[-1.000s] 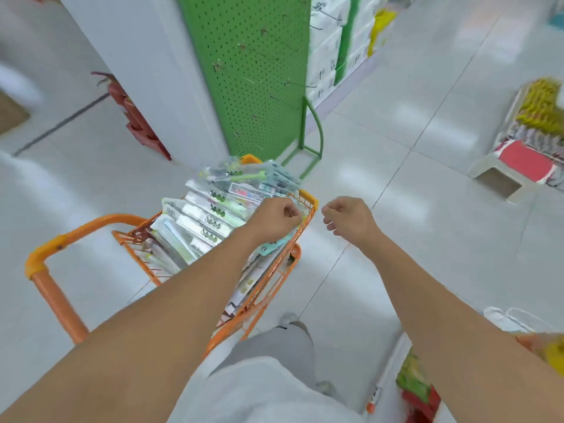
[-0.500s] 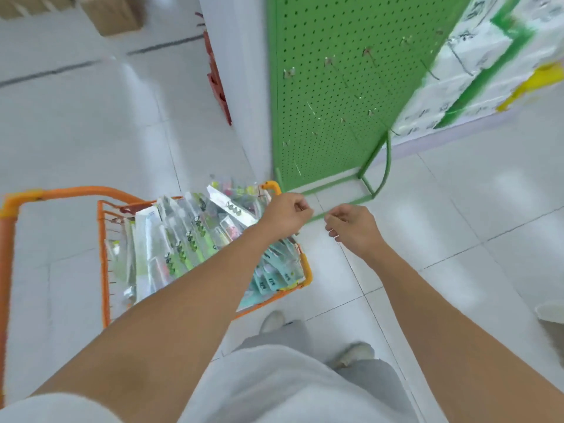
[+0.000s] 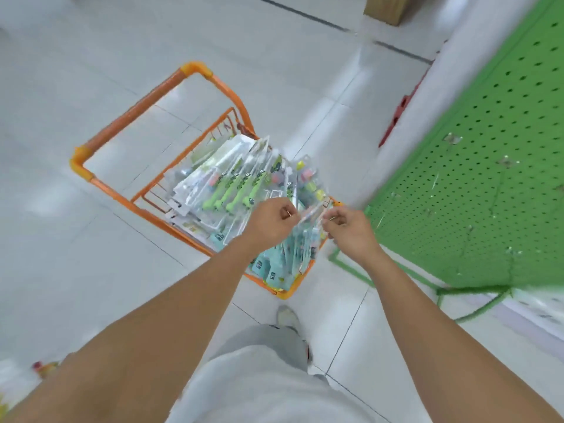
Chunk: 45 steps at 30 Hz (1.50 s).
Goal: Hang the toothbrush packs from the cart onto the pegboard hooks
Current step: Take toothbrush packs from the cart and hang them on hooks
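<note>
Both hands, left (image 3: 270,222) and right (image 3: 351,228), pinch one clear toothbrush pack (image 3: 308,215) above the cart (image 3: 128,117); the pegboard (image 3: 488,178) stands to their right, nearer the right hand.

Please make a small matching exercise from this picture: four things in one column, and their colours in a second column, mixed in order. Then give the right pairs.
Things:
1. cart frame
2. pegboard
3. floor tiles
4. cardboard box

Colours:
A. pale grey-white
B. brown
C. orange
D. green

Right pairs: 1-C, 2-D, 3-A, 4-B.
</note>
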Each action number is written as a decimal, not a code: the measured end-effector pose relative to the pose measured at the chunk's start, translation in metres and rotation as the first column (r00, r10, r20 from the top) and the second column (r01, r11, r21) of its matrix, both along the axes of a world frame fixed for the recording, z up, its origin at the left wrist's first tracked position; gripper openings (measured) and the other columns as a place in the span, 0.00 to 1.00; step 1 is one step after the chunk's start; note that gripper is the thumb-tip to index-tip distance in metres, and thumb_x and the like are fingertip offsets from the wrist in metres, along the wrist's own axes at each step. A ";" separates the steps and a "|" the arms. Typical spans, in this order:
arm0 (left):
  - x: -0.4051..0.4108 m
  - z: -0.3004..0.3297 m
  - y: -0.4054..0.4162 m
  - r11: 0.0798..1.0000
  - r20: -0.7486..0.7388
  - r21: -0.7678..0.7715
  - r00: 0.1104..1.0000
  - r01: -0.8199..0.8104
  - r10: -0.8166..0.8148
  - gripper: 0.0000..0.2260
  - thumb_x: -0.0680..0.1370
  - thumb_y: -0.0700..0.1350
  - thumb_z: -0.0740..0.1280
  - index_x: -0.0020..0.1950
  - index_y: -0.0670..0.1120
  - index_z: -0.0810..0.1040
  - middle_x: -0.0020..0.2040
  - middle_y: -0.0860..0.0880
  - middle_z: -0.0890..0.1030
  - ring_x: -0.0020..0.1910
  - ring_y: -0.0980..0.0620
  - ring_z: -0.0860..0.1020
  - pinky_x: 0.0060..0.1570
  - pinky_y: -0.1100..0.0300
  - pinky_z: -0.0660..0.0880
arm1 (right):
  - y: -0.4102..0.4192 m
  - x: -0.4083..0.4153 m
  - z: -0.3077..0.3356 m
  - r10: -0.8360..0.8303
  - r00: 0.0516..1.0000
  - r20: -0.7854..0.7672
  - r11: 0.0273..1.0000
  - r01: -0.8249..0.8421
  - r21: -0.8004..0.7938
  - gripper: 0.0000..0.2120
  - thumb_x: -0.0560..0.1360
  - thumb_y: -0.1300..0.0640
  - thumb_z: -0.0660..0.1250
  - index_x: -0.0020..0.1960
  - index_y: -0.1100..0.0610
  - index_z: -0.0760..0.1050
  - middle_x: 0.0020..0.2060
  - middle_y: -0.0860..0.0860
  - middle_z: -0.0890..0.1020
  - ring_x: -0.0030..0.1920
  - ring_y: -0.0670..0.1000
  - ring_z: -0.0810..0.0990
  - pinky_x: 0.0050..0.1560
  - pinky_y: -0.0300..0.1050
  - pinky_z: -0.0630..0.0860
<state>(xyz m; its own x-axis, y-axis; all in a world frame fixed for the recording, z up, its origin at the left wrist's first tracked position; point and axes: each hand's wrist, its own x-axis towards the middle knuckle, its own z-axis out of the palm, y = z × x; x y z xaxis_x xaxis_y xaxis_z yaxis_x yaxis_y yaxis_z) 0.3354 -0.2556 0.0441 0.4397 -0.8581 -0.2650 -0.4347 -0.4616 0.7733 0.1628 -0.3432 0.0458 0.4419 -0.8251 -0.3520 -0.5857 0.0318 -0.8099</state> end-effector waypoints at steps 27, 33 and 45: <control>0.033 -0.035 0.026 0.839 0.559 0.170 0.752 -0.517 0.350 0.19 0.79 0.50 0.68 0.70 0.50 0.73 0.69 0.48 0.71 0.68 0.44 0.67 0.65 0.48 0.67 | -0.091 0.111 -0.025 0.775 0.118 -0.621 -0.177 -0.903 -0.392 0.21 0.73 0.63 0.73 0.63 0.49 0.77 0.64 0.47 0.78 0.71 0.52 0.70 0.75 0.55 0.55; 0.037 -0.039 0.019 0.856 0.602 0.190 0.745 -0.482 0.286 0.19 0.79 0.50 0.67 0.69 0.49 0.73 0.64 0.47 0.72 0.63 0.44 0.68 0.62 0.49 0.68 | -0.090 0.117 0.013 0.871 0.488 -0.054 0.454 -0.843 -0.289 0.21 0.75 0.57 0.74 0.66 0.55 0.77 0.57 0.45 0.80 0.60 0.48 0.77 0.62 0.40 0.70; 0.022 -0.033 0.015 0.811 0.346 0.010 0.762 -0.586 0.547 0.17 0.75 0.46 0.71 0.62 0.48 0.74 0.59 0.50 0.77 0.61 0.47 0.72 0.64 0.48 0.69 | -0.103 0.135 0.018 0.510 0.837 0.200 0.851 -0.525 0.024 0.06 0.79 0.50 0.68 0.51 0.52 0.74 0.43 0.44 0.74 0.41 0.45 0.73 0.43 0.40 0.71</control>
<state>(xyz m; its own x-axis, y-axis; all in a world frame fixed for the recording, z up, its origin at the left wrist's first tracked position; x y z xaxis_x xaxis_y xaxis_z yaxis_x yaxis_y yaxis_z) 0.3573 -0.2407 0.0111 0.9107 -0.3995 -0.1047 -0.2740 -0.7743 0.5705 0.2977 -0.4463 0.0634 0.8582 -0.4327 -0.2761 -0.3787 -0.1707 -0.9096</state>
